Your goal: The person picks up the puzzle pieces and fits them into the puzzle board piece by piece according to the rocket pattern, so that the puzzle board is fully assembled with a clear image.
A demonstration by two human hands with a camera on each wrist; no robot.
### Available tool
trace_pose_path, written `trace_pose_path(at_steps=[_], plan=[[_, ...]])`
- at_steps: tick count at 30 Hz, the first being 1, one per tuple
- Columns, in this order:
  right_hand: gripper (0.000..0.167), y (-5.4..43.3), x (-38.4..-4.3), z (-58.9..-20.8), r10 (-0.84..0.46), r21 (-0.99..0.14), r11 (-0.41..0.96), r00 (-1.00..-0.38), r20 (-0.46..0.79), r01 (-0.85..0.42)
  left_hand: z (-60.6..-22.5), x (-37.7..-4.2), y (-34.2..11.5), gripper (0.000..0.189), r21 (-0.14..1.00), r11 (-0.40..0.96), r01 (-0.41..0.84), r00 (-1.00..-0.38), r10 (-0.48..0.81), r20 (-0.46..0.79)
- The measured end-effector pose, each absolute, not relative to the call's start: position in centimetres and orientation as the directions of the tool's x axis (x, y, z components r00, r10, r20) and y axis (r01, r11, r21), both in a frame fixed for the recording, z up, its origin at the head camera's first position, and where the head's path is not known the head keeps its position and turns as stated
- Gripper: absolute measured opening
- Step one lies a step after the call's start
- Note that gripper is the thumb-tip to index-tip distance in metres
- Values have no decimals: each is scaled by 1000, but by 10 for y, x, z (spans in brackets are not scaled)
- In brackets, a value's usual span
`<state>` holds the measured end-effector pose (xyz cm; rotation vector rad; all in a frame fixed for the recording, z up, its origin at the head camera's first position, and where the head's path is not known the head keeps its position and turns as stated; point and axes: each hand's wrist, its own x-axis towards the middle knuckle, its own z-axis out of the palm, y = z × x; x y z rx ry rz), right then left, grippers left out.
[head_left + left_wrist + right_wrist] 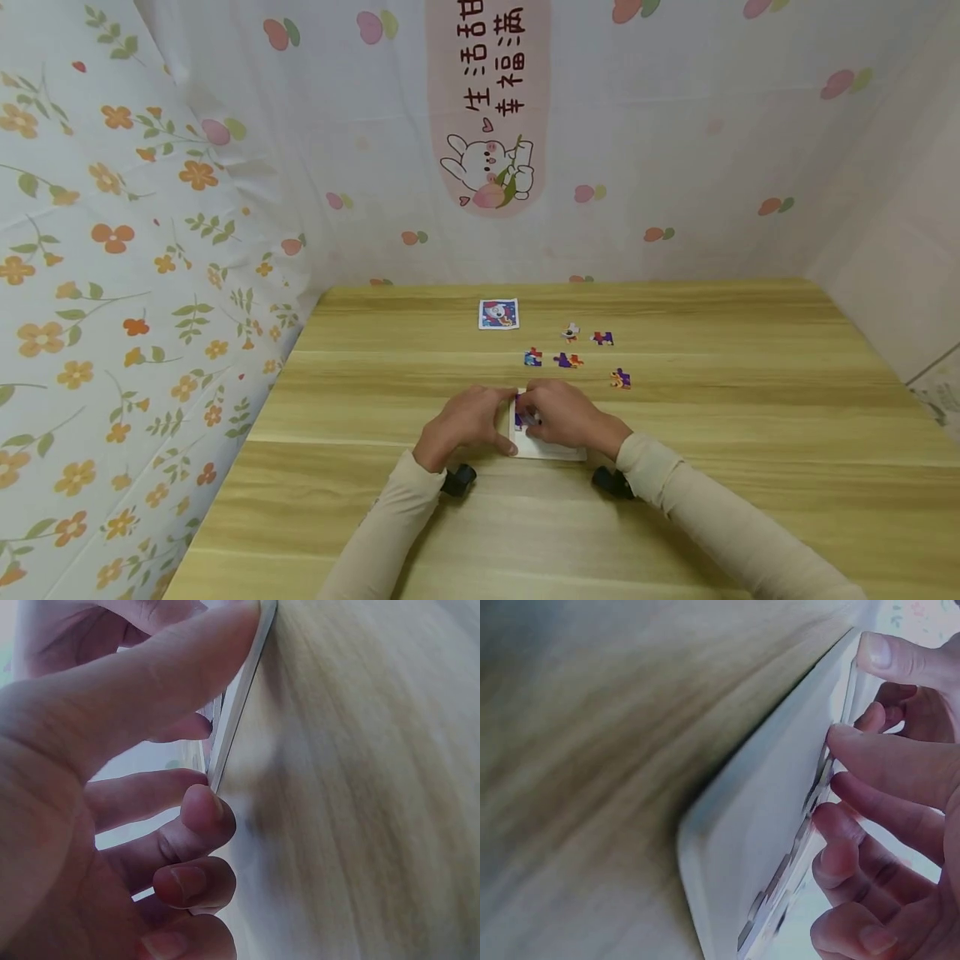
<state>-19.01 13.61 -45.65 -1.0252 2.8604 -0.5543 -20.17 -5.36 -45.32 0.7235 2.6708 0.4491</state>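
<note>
A white puzzle tray (551,450) lies on the table with purple jigsaw pieces (518,414) along its left side. My left hand (471,419) holds the tray's left edge, thumb at the near corner and fingertips at the far one; the left wrist view shows this edge (238,701) close up. Over the tray, my right hand (564,414) pinches a jigsaw piece (531,418) between thumb and fingers, low against the tray surface. The fingers mostly cover this piece. In the right wrist view, several pieces (776,874) lie inside the tray's rim.
Several loose jigsaw pieces (567,360) are scattered beyond the tray, with one piece (620,378) farther right. A small square picture card (498,314) lies near the back of the wooden table (360,417). Patterned cloth (360,167) hangs behind and at the left.
</note>
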Motion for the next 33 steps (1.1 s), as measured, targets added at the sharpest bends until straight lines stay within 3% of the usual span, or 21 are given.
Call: trace_pose_path(at_steps=[17, 33], plan=[[19, 139, -196, -452, -633, -373, 713, -774, 19, -593, -450, -203, -52, 92, 385, 809, 444, -804, 550, -228], [25, 150, -212, -448, -678, -498, 648, -734, -31, -577, -447, -201, -51, 89, 381, 821, 425, -808, 534, -249]])
